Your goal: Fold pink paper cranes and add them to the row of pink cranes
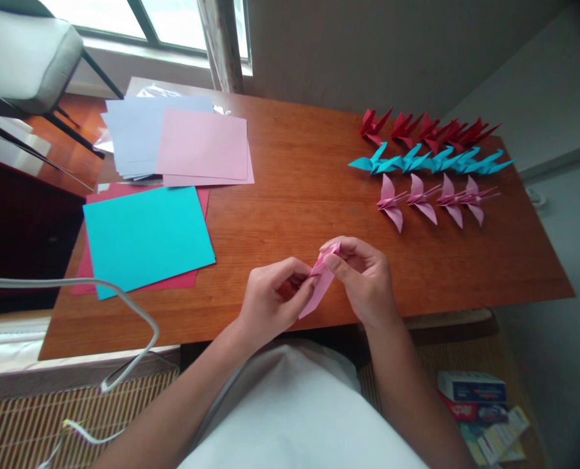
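Both hands' fingers pinch the pink folded paper; its upper folds hidden behind right hand.

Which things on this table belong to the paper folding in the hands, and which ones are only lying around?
Belong to the folding:
- left hand and right hand, both pinching the pink folded paper
- pink cranes, blue cranes, red cranes
- paper sheets

Only lying around:
- chair
- white cable
- boxes on the floor

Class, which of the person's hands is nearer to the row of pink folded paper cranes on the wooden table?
Right. The right hand lies just below the row of pink folded paper cranes; the left hand is farther off, lower-left.
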A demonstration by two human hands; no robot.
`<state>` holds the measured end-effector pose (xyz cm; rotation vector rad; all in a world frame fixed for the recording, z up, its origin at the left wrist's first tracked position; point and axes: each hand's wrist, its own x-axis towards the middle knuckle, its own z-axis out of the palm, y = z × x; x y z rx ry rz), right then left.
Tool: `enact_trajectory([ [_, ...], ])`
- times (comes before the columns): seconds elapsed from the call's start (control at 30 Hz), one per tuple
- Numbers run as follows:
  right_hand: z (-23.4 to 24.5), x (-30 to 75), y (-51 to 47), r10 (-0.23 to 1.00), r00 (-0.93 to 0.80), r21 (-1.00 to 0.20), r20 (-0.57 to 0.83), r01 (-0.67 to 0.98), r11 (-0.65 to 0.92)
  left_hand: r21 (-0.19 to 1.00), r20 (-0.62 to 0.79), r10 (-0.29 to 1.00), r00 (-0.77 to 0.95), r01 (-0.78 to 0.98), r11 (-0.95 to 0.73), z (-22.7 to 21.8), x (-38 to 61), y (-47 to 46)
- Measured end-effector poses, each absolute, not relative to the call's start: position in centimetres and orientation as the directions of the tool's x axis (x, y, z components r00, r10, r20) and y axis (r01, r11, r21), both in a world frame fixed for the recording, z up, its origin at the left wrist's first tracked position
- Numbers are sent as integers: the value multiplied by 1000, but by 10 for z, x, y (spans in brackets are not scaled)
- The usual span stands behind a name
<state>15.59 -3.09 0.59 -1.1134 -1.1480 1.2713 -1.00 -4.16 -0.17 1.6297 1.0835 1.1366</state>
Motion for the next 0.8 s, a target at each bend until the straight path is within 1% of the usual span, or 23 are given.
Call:
enact_trajectory([
  [0.13,3,154,-31,1000,-5,-988,14,-152,13,949,223,951,215,176,-262,-1,-10,-42],
  [0.33,4,154,-31,1000,-14,-991,12,-135,10,943,230,948,220,191,-273,-2,-9,-42],
  [0.43,6,155,-31,1000,-23,-995,6,-104,4,928,258,946,197,223,-299,-3,-8,-43],
  [0.53,8,155,-30,999,-41,-996,12,-90,8,894,315,935,165,280,-350,-4,-8,-45],
  [0.6,8,155,-29,999,-41,-996,20,-90,16,884,318,934,160,305,-353,-4,-8,-45],
  [0.67,7,155,-29,999,-25,-995,33,-95,31,911,254,950,183,283,-298,-3,-8,-43],
  [0.8,3,158,-28,997,-8,-992,71,-107,70,981,74,950,304,150,-124,0,-8,-39],
])
